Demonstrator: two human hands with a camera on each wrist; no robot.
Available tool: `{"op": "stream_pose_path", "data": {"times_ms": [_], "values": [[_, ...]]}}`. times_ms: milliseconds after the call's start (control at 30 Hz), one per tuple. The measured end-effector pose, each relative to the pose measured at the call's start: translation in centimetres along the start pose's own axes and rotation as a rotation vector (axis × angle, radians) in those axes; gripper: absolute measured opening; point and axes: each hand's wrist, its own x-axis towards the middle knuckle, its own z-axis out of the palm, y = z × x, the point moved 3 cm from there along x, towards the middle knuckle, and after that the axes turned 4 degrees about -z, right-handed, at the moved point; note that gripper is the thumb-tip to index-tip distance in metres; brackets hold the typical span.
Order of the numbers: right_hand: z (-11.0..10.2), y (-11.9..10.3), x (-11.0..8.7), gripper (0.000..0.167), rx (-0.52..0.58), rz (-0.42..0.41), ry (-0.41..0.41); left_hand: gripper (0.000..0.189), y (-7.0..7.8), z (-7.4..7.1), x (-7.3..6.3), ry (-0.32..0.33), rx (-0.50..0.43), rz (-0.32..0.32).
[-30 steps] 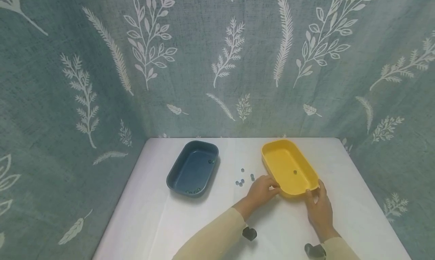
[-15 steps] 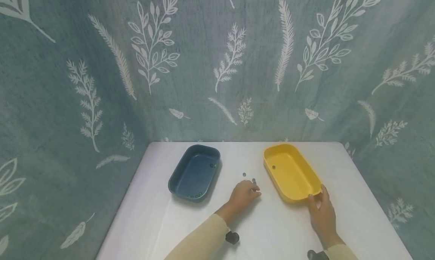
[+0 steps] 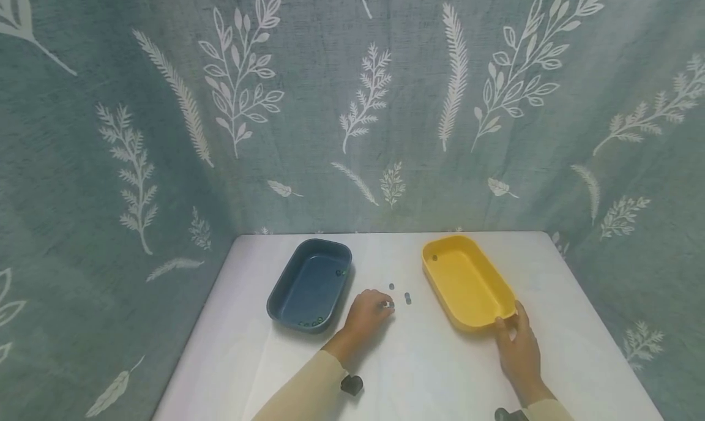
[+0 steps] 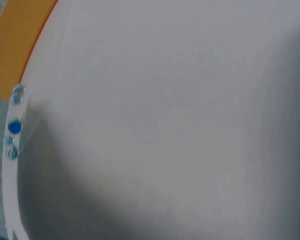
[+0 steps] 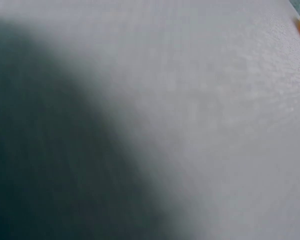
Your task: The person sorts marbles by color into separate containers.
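In the head view my right hand point(image 3: 519, 347) grips the near right corner of a yellow tray point(image 3: 468, 286), thumb and fingers at its rim. One small bead point(image 3: 434, 258) lies at the tray's far left end. My left hand point(image 3: 365, 316) reaches over the white table, fingers bent and parted around small bluish glass beads point(image 3: 391, 305). More beads point(image 3: 407, 298) lie between that hand and the yellow tray. In the left wrist view, several beads point(image 4: 15, 126) show beside the fingertips at the left edge. The right wrist view shows mostly blurred tabletop.
A dark blue tray point(image 3: 311, 286) stands left of my left hand, with several greenish beads point(image 3: 313, 323) along its near end and right side. A patterned green curtain point(image 3: 352, 103) encloses the back and sides of the white table point(image 3: 418, 378).
My left hand has left the yellow tray's rim and moved left to the loose beads. The bead inside the yellow tray has rolled to its far left end. My right hand stays on the rim.
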Motion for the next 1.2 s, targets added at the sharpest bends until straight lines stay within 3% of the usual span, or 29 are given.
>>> {"op": "stream_pose_path", "data": {"times_ms": [400, 600, 1200], "values": [[0.1, -0.2, 0.1, 0.071, 0.005, -0.008, 0.009, 0.016, -1.9, -0.1, -0.8, 0.023, -0.023, -0.012], [0.1, -0.2, 0.0, 0.071, 0.000, -0.001, 0.007, 0.018, -2.0, 0.2, -0.8, -0.021, -0.006, -0.036], [0.1, 0.0, 0.0, 0.071, -0.005, 0.001, 0.013, 0.015, -1.9, 0.4, -0.4, -0.060, 0.021, -0.095]]}}
